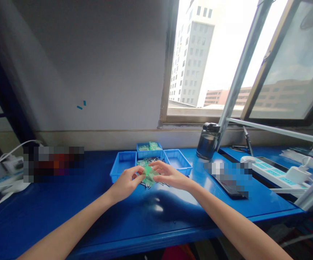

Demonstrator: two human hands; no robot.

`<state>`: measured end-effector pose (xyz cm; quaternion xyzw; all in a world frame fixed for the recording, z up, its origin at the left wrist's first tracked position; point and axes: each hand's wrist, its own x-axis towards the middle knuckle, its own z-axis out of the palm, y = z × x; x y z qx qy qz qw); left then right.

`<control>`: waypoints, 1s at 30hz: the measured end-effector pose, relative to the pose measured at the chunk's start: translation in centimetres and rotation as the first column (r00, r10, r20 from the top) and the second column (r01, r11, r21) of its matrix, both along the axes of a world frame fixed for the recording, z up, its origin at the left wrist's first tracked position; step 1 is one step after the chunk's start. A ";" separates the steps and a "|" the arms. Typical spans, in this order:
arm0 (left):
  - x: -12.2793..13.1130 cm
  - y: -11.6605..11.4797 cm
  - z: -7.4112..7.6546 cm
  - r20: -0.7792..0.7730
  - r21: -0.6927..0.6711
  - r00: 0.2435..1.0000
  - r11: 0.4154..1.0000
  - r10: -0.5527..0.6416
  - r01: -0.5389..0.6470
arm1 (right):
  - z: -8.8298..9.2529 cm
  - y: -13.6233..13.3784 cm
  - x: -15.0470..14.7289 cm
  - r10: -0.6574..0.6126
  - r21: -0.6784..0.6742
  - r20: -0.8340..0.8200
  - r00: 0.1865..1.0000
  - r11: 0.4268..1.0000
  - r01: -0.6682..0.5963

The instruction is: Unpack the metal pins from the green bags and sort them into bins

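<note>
Green and translucent, a small plastic bag [148,175] sits pinched between both hands just above the blue bench [64,213], right in front of three blue trays. The left hand [126,183] closes thumb and fingertips on the bag's near left edge, while the right hand [168,176] holds its right side with the fingers spread over the top; what is inside the bag is too small to make out. Beneath and beside the bag lies a scatter of small dark metal pins [153,160], some on the bench and more heaped toward the back tray [149,150], which already holds a few green bags. The left tray [122,164] and the right tray [177,161] look close to bare, so by my reading the sorting is at an early stage, with most pins loose and only a handful of bags filled. Open bench spreads toward the near edge and to the left, giving both forearms free room. To the right, a dark jar [208,141], a slanted metal pole [240,76] and a white power strip [273,173] crowd the space, and the wall under the window closes off the back.
</note>
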<state>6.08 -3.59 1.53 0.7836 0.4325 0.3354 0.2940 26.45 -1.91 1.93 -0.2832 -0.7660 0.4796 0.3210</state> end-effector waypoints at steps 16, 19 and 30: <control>-0.2 0.1 -0.2 -0.068 0.113 0.996 0.992 0.061 -0.053 | -0.9 0.7 -0.2 -0.185 0.292 0.208 0.960 0.949 0.120; -0.2 0.1 -0.1 -0.091 0.081 0.993 0.994 0.074 -0.067 | -1.0 0.9 -0.1 -0.236 0.363 0.193 0.953 0.919 0.154; -0.4 0.0 0.5 0.017 -0.017 0.999 0.999 0.045 -0.045 | -1.0 0.9 -0.1 -0.197 0.193 0.059 0.979 0.964 0.182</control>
